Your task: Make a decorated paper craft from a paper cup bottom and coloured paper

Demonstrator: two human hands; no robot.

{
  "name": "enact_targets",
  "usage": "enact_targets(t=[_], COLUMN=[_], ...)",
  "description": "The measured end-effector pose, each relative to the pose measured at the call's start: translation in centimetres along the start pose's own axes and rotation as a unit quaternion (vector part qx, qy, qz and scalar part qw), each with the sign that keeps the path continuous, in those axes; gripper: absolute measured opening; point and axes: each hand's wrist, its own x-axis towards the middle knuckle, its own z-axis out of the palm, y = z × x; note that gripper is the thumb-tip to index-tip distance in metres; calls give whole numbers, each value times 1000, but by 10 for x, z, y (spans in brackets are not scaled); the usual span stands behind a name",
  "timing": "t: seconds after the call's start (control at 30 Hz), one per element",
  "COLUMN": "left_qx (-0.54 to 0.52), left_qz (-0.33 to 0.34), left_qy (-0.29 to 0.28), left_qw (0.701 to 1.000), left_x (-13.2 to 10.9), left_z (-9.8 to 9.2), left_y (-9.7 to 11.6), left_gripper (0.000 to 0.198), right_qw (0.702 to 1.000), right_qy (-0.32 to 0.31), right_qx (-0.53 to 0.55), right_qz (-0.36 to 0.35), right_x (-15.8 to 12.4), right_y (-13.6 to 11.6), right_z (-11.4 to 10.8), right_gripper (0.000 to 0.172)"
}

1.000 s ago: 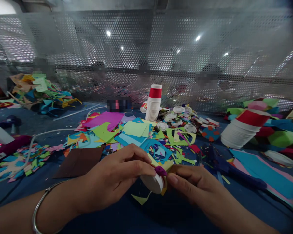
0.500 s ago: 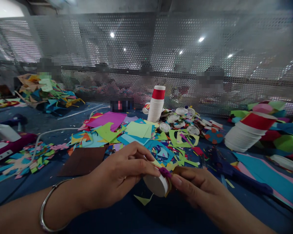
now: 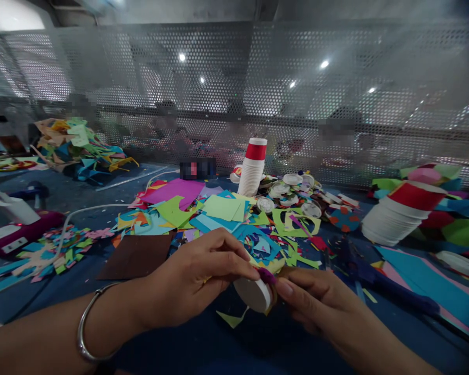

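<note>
My left hand (image 3: 191,281) and my right hand (image 3: 316,302) meet low in the middle, both closed around a small white paper cup (image 3: 255,295) lying on its side with its bottom toward me. A small purple paper piece (image 3: 266,275) sits on the cup's edge, pinched between my left fingertips and my right thumb. A metal bangle (image 3: 86,333) circles my left wrist. A light green paper scrap (image 3: 229,317) lies on the blue table just below the cup.
Coloured paper offcuts (image 3: 219,213) cover the table ahead, with a brown sheet (image 3: 136,256) at left. Stacks of red-rimmed cups stand at centre (image 3: 252,167) and right (image 3: 398,212). A glue gun (image 3: 11,229) with a cable lies left. Blue-handled scissors (image 3: 371,276) lie right. Perforated metal screen (image 3: 234,94) behind.
The view has shifted slightly, so everything sits a bit further right. My hands stay on the cup and the purple piece, with almost no change in grip.
</note>
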Motion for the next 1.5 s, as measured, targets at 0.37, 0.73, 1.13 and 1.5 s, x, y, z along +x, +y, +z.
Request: enact_targets(t=[0.37,0.73,1.13,1.5], left_qx=[-4,-3,-158,-256], left_qz=[-15,-80,-174,-258], left_qy=[9,17,40,44], left_qw=[1000,997,971,931], left_x=[1,3,1,3], left_z=[-3,-1,7,7], left_y=[3,0,6,3], left_gripper=[30,25,36,41], right_qw=[999,990,996,994], right_qy=[6,38,80,97], right_qx=[29,127,-9,-45], right_qz=[16,37,-30,-29], right_x=[0,3,5,6], right_y=[-3,4,5,4], right_z=[2,0,3,1], right_gripper=[45,46,29,30])
